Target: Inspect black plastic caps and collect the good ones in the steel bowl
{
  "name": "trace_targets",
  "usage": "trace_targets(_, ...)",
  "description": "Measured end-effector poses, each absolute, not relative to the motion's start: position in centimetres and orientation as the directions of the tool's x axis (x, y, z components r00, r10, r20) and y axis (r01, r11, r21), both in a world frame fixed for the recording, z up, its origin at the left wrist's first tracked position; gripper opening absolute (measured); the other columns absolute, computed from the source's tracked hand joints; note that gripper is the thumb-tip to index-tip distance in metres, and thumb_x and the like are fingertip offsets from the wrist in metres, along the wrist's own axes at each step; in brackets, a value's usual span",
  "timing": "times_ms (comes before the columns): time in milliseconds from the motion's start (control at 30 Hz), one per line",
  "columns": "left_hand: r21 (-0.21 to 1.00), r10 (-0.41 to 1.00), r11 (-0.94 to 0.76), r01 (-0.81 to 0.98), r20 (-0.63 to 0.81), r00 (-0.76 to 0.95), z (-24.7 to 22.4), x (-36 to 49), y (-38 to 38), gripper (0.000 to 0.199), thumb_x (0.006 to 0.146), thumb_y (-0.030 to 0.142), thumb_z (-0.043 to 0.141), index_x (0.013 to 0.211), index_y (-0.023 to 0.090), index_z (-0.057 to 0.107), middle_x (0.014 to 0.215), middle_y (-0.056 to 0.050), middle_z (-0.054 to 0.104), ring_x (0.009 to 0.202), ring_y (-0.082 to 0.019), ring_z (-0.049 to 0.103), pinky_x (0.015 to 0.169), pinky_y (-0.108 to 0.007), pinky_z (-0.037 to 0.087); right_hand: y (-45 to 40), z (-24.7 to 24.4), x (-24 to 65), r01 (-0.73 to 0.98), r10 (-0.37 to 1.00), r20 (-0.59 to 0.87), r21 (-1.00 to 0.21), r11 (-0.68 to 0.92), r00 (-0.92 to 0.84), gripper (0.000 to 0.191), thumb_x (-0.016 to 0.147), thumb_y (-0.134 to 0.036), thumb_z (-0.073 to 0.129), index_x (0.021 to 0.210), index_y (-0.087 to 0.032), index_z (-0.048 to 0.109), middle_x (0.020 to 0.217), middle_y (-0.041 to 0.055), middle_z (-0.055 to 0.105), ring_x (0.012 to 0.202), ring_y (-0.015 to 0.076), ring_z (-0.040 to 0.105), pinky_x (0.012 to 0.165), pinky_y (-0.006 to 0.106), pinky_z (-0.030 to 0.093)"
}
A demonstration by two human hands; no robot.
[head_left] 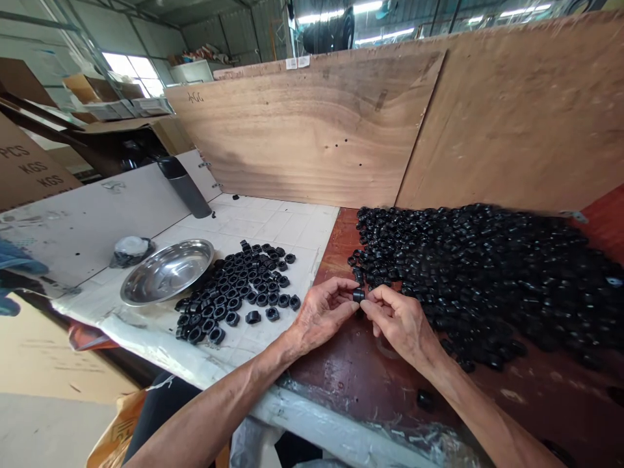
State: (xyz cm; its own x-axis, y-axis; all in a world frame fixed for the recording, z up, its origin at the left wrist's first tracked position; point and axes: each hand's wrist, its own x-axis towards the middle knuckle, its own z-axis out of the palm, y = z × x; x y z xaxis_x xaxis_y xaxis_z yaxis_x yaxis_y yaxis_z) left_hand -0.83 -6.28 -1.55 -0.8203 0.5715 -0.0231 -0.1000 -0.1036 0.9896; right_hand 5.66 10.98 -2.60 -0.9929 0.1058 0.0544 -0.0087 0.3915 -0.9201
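Between both hands, over the dark red board (341, 364), is a small black ring-shaped plastic part (359, 295). My left hand (324, 311) pinches it from the left with thumb and fingers. From the other side, my right hand (400, 318) grips the same part between thumb and forefinger. To the right lies a large heap of similar black parts (468, 273), close to my right hand. Left of my hands, a smaller group of black rings (238, 283) is spread on the white surface, many with their openings facing up.
A shiny metal bowl (168, 272) stands beside the smaller group, with a plastic-wrapped bundle (130, 250) behind it. A dark bottle (185, 187) leans near the back left corner. Upright wooden boards (312, 130) close off the back. One loose black part (425, 399) lies near the front edge.
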Motion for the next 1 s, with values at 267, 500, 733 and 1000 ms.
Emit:
trace_targets(267,0.993,0.614,0.031,0.116,0.073,-0.786,-1.9,-0.6,-6.6,0.028,0.089,0.024,0.065,0.115,0.012,0.063,0.105,-0.010,0.070,0.092,-0.018,0.068,0.085,-0.031,0.054,10.3,-2.8,5.9,-0.013,0.142,0.063,-0.945,0.328,-0.988,0.028,0.093,-0.040,0.058,0.105,-0.016,0.062,0.067,-0.0006,0.064,0.061,0.0141,0.062,0.064,0.026,0.048)
trace_targets(500,0.629,0.732,0.369,0.685,0.258,-0.631,-1.5,-0.5,-11.3,0.028,0.086,0.009,0.051,0.112,0.015,0.060,0.098,-0.005,0.063,0.088,-0.016,0.059,0.081,-0.030,0.049,9.5,-3.2,6.1,0.062,0.120,0.004,-0.837,0.543,-0.993,0.020,0.091,-0.034,0.060,0.099,-0.016,0.062,0.081,0.0046,0.065,0.073,0.0201,0.063,0.072,0.034,0.049)
trace_targets(733,0.262,0.736,0.593,0.762,0.209,-0.644,-1.3,-4.5,-10.7,0.013,0.078,0.012,0.053,0.084,0.015,0.064,0.090,-0.009,0.058,0.088,-0.024,0.049,0.086,-0.040,0.045,10.3,-5.0,5.8,-0.211,-0.143,0.199,-0.386,0.898,-0.970,0.026,0.093,-0.006,0.049,0.108,-0.016,0.068,0.101,0.0082,0.061,0.098,0.0250,0.054,0.085,0.038,0.047)
trace_targets(1000,0.417,0.731,0.538,0.733,0.203,-0.652,-4.9,-7.7,-2.4,0.041,0.081,0.003,0.049,0.117,0.010,0.068,0.105,-0.013,0.064,0.098,-0.025,0.057,0.096,-0.039,0.048,11.8,-5.7,5.4,-0.064,-0.032,0.109,-0.305,0.950,-0.994,0.017,0.090,-0.006,0.053,0.090,-0.015,0.066,0.096,0.0077,0.059,0.096,0.0259,0.053,0.082,0.039,0.042)
